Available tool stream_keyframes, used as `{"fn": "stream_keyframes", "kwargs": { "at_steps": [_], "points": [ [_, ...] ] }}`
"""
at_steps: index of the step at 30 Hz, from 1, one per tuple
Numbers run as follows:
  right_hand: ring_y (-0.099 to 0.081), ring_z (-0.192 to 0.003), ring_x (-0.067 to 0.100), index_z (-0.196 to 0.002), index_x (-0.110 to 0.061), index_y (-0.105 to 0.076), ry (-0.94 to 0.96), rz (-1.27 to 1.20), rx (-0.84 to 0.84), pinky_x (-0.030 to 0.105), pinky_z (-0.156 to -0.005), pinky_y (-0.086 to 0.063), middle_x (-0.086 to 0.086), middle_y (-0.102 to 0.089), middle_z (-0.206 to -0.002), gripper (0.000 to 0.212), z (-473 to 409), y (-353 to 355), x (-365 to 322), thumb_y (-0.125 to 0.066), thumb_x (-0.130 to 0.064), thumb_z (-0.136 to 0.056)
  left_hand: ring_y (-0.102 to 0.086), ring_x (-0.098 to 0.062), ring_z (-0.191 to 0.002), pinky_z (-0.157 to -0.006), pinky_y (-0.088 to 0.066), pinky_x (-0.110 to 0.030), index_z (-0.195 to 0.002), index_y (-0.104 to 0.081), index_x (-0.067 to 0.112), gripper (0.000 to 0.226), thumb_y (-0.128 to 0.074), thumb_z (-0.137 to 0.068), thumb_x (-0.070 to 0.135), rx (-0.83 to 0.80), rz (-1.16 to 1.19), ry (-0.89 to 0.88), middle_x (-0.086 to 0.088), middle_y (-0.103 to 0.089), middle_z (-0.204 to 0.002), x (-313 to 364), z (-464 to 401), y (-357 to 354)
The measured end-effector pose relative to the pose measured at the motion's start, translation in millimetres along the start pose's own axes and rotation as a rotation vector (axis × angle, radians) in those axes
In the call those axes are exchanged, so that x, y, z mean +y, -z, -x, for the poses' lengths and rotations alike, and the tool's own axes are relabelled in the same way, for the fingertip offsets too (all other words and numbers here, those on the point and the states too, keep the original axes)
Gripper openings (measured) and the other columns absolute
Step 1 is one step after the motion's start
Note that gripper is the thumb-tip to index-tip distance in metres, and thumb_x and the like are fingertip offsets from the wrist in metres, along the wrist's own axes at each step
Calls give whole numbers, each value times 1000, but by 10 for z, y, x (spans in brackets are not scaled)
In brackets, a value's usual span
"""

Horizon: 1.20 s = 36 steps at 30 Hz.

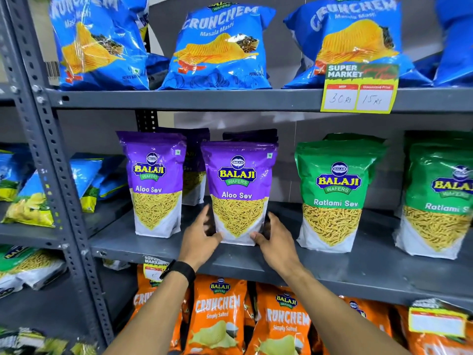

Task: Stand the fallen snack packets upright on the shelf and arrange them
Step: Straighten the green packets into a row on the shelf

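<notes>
Shelf (281,262) edge, hands (240,239) flanking packet (238,193)

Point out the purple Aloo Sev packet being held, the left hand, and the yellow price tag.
Held Aloo Sev packet (237,185): head view, on its front label.
Left hand (202,239): head view, back of the hand.
Yellow price tag (359,89): head view, its middle.

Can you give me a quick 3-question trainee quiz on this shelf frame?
1. True or false: the purple Aloo Sev packet between the hands stands upright.
2. Which packets sit directly to its right on the same shelf? A) blue Masala Masti B) green Ratlami Sev C) orange Simply Salted
3. Which wrist wears the black band?

Key: 1 true, with the left hand and right hand at its lower sides. 2 B. 3 left.
</notes>
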State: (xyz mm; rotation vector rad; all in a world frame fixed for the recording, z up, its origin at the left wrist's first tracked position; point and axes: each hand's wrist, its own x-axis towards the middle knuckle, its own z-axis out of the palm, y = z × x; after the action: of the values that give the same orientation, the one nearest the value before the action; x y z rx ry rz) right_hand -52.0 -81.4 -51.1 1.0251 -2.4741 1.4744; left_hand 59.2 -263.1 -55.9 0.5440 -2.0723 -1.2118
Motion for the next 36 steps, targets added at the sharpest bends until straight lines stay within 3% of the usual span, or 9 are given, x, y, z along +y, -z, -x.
{"fn": "stream_keyframes", "kwargs": {
  "at_steps": [3,6,9,12,16,20,29,34,36],
  "points": [
    [-62,-129,23,-158,-16,-40,27,93,55,36,-108,-48,7,-64,-140,73,133,269,128,-71,-34,-94,-68,-19,-104,-98,-57,-41,-146,-56,21,69,-70,-82,0,307,-44,-45,-4,-69,-118,71,153,-86],
    [-71,-104,18,-147,-20,-54,73,72,179,40,-97,-58,3,-73,-117,57,329,668,377,-72,-24,-93,-64,-25,-88,-83,-53,-35,-122,-71,15,47,-64,-80,-5,524,-110,-177,-5,-65,-99,301,436,-412],
    [-72,-89,18,-130,-17,-64,66,70,396,37,-84,-59,-2,-74,-101,37,459,1118,619,-70,-15,-93,-65,-21,-79,-75,-54,-32,-111,-75,16,34,-63,-86,-3,421,-104,-284,4,-65,-91,564,545,-849],
    [-70,-87,22,-120,-14,-62,2,11,590,34,-81,-53,2,-71,-102,31,444,1519,862,-74,-13,-91,-71,-18,-90,-87,-58,-34,-123,-72,19,32,-71,-92,11,106,-30,-230,3,-74,-101,802,490,-1268],
    [-70,-97,16,-116,-35,-53,-58,-184,310,40,-90,-55,-4,-68,-110,45,230,1753,1112,-79,-13,-87,-61,-19,-124,-111,-50,-38,-156,-37,22,70,-72,-96,17,-316,166,-19,-5,-59,-145,978,324,-1681],
    [-71,-113,28,-125,-34,-44,-122,-146,75,52,-100,-54,2,-72,-114,59,73,1783,1338,-82,-16,-84,-68,-16,-124,-112,-52,-49,-145,-44,36,77,-78,-76,43,-297,58,-43,5,-72,-135,888,214,-1932],
    [-67,-110,27,-136,-17,-51,-165,35,80,32,-81,-46,4,-69,-117,56,13,2147,1543,-79,-15,-86,-70,-16,-120,-107,-56,-42,-134,-54,35,59,-80,-87,11,-254,76,-63,6,-74,-128,1173,376,-2359],
    [-60,-90,22,-116,-26,-50,-129,33,139,40,-81,-50,-3,-60,-97,43,115,2334,1682,-80,-19,-85,-70,-1,-119,-99,-57,-22,-133,-51,57,74,-77,-83,9,-338,15,-121,34,-72,-121,1149,426,-2508],
    [-61,-89,21,-114,-28,-49,-106,29,145,41,-82,-52,-4,-60,-96,42,145,2334,1703,-79,-21,-86,-70,-2,-121,-104,-56,-26,-145,-47,50,77,-77,-85,12,-336,-27,-131,26,-70,-127,1156,462,-2513]
  ]
}}
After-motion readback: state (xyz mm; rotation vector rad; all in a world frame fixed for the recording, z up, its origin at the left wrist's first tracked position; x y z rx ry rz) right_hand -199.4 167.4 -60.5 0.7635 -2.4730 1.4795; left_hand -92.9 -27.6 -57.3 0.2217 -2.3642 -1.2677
